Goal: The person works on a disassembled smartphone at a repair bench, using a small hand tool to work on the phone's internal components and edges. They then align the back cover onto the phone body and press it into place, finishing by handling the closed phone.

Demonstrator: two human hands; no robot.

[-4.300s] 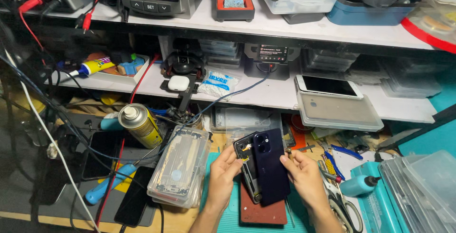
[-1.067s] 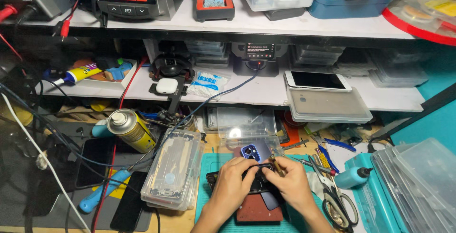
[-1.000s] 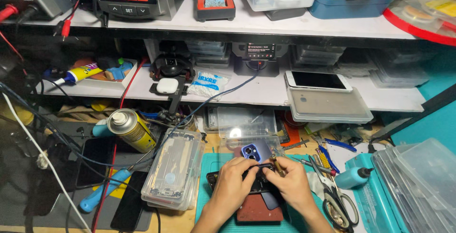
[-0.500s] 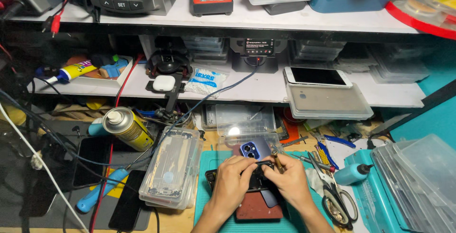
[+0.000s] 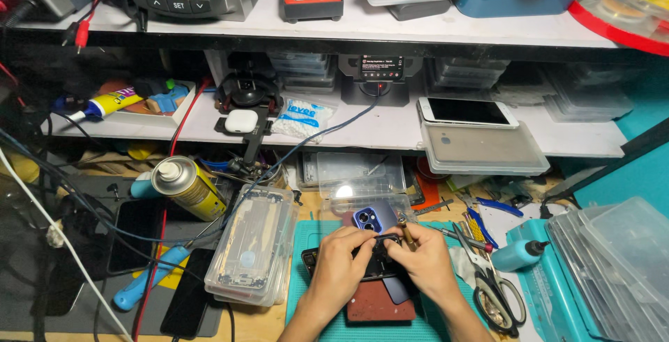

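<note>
**Phone laid flat on mat, both hands on its upper edge**

Cluttered repair bench under two shelves; teal mat (image 5: 446,328) at front centre, wires trailing across the left side.

Change noted: about four seconds ago the blue phone (image 5: 373,218) was held upright between the hands with its dark back to the camera. Now it lies flat on the mat over a reddish-brown pad (image 5: 380,304), camera end pointing away. In the last second the hands hardly shifted. Judgement: handling has given way to fine work at one spot.

Grip: left hand (image 5: 339,265) and right hand (image 5: 426,264) both curl over a small black part (image 5: 380,250) on the phone, fingertips pinched together on it. A brass-tipped tool (image 5: 406,236) pokes out above the right hand; whether that hand clamps it, cannot tell.

Count:
- spray can (image 5: 187,187), yellow: 1
- clear plastic cases (image 5: 251,244), stacked left of the mat: 1 stack
- blue-handled screwdriver (image 5: 150,278): 1
- scissors (image 5: 496,290): 1
- small teal bottle (image 5: 519,255): 1
- white-framed phone (image 5: 468,112) on lower shelf: 1
- dark phones (image 5: 188,300) lying left: 2
</note>
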